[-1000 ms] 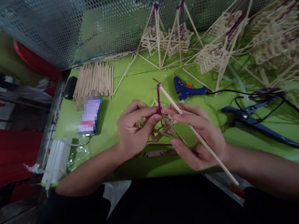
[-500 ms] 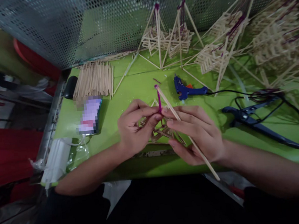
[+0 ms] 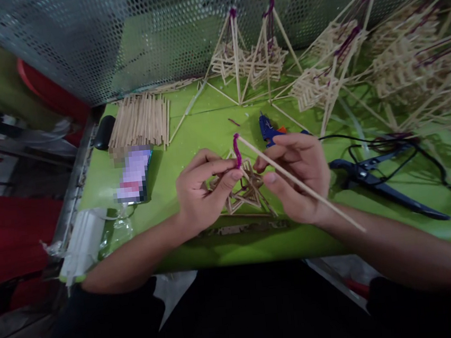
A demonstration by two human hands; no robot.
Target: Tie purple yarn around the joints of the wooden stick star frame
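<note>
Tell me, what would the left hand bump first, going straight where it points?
Probably the right hand, beyond the yarn that the left hand pinches, though depth is hard to judge.

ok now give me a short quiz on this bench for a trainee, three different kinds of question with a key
1. Which hand pinches the purple yarn?
2. True or false: in the picture, the phone lies to the left of the blue glue gun.
3. Fill in the blank: the yarn's upper end meets the tip of a long, pale wooden ____.

Key: 1. left hand; 2. true; 3. stick.
</note>
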